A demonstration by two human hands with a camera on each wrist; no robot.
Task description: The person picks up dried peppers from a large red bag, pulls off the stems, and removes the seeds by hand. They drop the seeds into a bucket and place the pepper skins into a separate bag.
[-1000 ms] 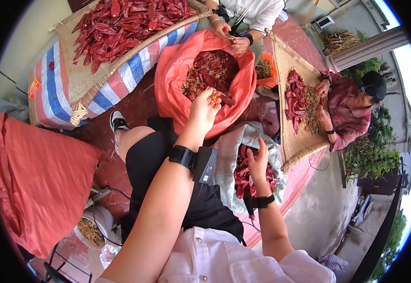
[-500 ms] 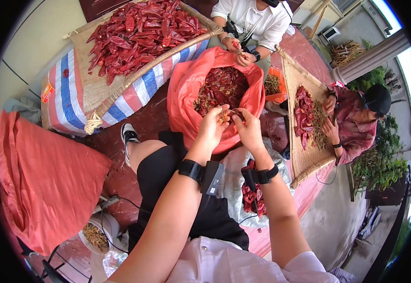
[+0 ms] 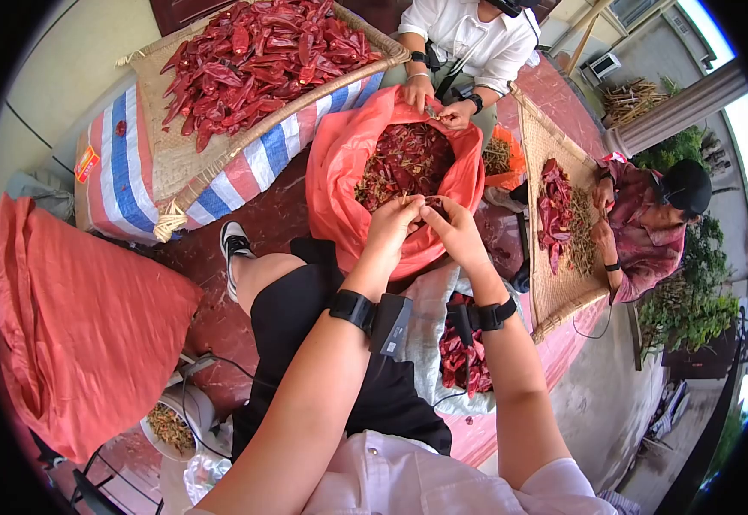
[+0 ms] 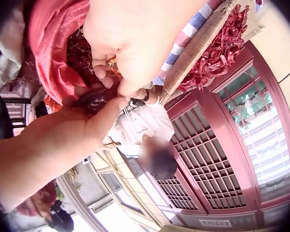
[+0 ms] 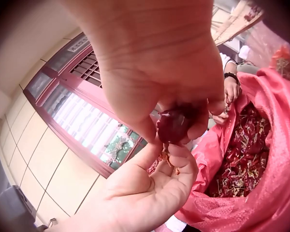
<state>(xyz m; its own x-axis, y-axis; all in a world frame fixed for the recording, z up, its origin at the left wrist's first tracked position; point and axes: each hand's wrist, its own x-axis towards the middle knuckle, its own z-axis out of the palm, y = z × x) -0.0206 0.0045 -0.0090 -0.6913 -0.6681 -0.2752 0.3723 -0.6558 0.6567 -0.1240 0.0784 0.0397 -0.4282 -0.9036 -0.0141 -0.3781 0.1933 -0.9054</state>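
In the right wrist view a dark red dried chili (image 5: pixel 173 126) is gripped in the fingers of the right hand (image 5: pixel 159 67). The left hand (image 5: pixel 150 193) meets it from below, thumb and fingertips at the chili's end, with orange-brown bits in its curled fingers. The left wrist view shows the same chili (image 4: pixel 94 100) between both hands. In the head view the left hand (image 3: pixel 391 230) and right hand (image 3: pixel 458 236) touch at the fingertips over the near rim of a red sack (image 3: pixel 331 163) holding chilies and stems.
A pale sack (image 3: pixel 425 330) of chilies stands below the right forearm. Chilies lie on a woven mat (image 3: pixel 164 154) at upper left. Two people work opposite and at right, by a woven tray (image 3: pixel 545 292). A white bucket (image 3: pixel 198 408) and a red cloth (image 3: pixel 82 318) are at left.
The right hand has risen from the pale sack to meet the left hand, now with a chili in its fingers. The left hand has turned inward, and the fingertips have come together.
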